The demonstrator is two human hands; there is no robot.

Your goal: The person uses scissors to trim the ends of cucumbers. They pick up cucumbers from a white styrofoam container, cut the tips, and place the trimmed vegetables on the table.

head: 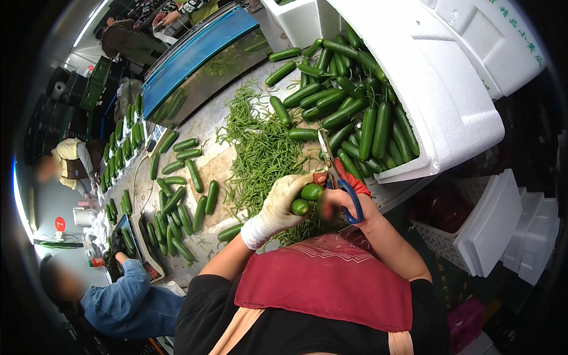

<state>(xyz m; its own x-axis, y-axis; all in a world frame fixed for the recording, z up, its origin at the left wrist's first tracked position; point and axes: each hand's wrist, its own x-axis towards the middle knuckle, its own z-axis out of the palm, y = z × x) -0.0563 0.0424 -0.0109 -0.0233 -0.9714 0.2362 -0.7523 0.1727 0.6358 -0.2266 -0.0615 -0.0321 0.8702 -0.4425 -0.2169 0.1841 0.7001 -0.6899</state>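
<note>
My left hand (284, 199), in a white glove, is closed round small green cucumbers (312, 192), with their rounded ends showing. My right hand (350, 199), with a red covering over part of it, holds scissors with blue handles (350, 202). The blades point up and away, just beyond the held cucumbers. Cut green stems (262, 151) lie in a long heap on the metal table in front of my hands. A tipped white foam box (448, 128) at the right has many cucumbers (341, 111) spilling from its opening.
Loose cucumbers (177, 217) lie on the table at the left, near a scale (146, 248). A co-worker in a denim jacket (120, 297) works there. A blue-topped metal unit (204, 57) stands at the back. Foam boxes and a white basket (443, 248) stand at the right.
</note>
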